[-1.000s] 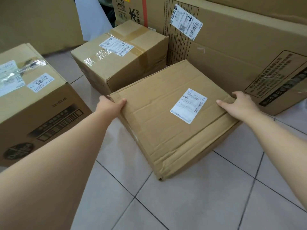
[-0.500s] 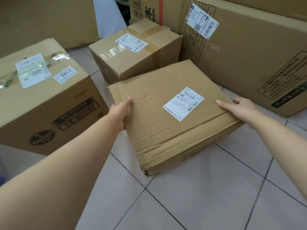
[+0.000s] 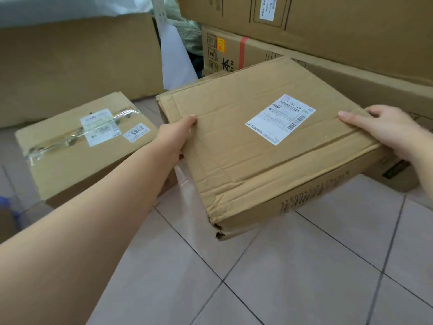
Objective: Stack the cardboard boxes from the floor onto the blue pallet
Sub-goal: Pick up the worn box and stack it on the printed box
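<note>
A flat, creased cardboard box [image 3: 234, 146] with a white shipping label hangs above the tiled floor, tilted and held between both hands. My left hand [image 3: 173, 134] grips its left edge, thumb on top. On the right edge my right hand [image 3: 384, 132] grips likewise. A second box [image 3: 70, 160], taped and marked 5842, stands on the floor to the left. The box behind the held one is hidden by it. A bit of blue [image 3: 5, 202] shows at the far left edge; I cannot tell if it is the pallet.
Large cardboard cartons [image 3: 328, 31] are stacked along the back and right. Another big carton [image 3: 77, 64] lines the back left, with white plastic sheeting [image 3: 175, 59] in the gap between. Pale floor tiles [image 3: 281, 277] fill the foreground.
The flat box has come up off the floor in both hands and now covers the taped box behind it. The view has swung upward and to the right.
</note>
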